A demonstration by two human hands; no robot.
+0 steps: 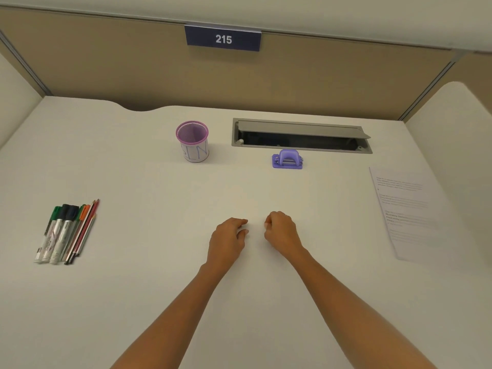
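Observation:
My left hand [229, 235] and my right hand [281, 230] rest side by side on the white desk [159, 262], near its middle. Their fingers are loosely curled and hold nothing. A purple mesh pen cup [192, 141] with a white paper label stands upright farther back, left of centre, and looks empty. Several markers and pencils [66, 233] lie in a tight row at the far left. A small purple hole punch [287, 159] sits behind my right hand. A printed sheet of paper [410, 211] lies at the right edge.
A grey cable hatch [300, 135] with its lid raised is set into the desk behind the hole punch. Beige partition walls enclose the desk at the back and on both sides. A blue sign [223, 38] reading 215 hangs on the back wall.

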